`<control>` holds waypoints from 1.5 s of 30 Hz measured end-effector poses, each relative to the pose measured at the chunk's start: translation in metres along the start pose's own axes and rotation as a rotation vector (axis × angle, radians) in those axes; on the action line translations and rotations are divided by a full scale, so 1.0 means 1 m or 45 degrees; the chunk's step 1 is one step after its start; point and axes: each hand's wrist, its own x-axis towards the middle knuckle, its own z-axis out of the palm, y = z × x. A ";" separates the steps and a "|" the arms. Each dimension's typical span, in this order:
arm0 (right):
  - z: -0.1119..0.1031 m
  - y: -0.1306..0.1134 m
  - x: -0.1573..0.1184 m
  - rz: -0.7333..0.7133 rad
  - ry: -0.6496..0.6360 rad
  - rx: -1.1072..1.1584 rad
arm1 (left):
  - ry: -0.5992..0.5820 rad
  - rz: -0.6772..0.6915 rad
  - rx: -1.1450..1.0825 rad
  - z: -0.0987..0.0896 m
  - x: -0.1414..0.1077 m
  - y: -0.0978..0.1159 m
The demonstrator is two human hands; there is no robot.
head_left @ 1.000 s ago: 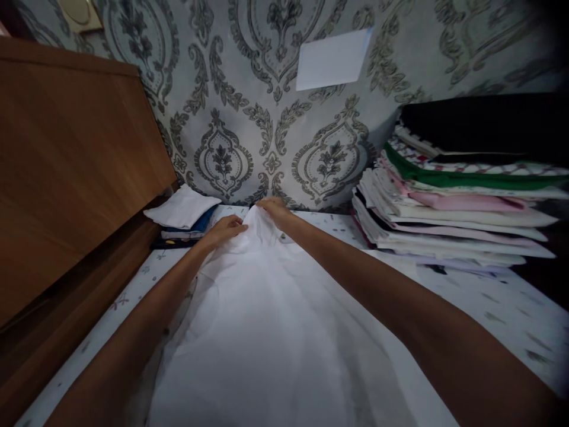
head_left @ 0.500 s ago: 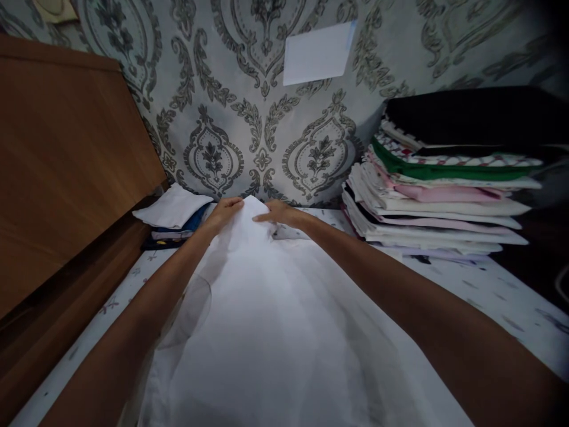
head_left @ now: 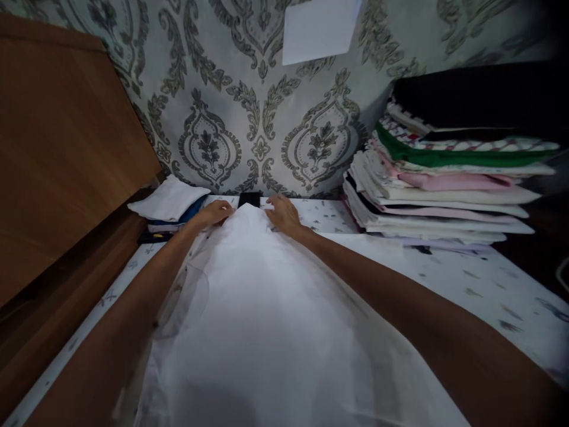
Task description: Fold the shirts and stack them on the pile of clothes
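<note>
Both arms extend forward from the lower corners of the view and converge at the far end of a white garment. The left hand is positioned at the left edge of the garment's narrow far end, with its fingers bent and drawn together, pointing inward. Whether it pinches the fabric cannot be determined. The right hand is positioned opposite, at the right edge, with its fingers loosely curved and partly spread; no closed grip is visible on it.

The garment lies lengthwise between the forearms, broad at the near end and tapering to a point between the hands. Sheer fabric shows along its left side. A black object is located directly beyond the point, near the wall.

The surface has a white covering printed with small plant motifs. At the right stands a tall stack of folded fabrics in white, pink and green, with black on top. At the far left is a low stack of folded cloths, white uppermost. A wooden panel borders the left side. The rear wall carries grey damask-pattern covering and a white sheet.
</note>
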 end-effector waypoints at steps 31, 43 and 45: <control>-0.005 -0.119 -0.241 -0.811 -0.528 0.141 | 0.122 0.259 0.833 -0.002 -0.189 0.013; -0.107 0.041 -0.382 -0.002 -0.246 -0.423 | -0.256 0.580 0.875 0.031 -0.346 0.024; -0.128 0.068 -0.409 0.167 -0.173 -0.474 | -0.256 0.600 0.882 0.027 -0.346 0.023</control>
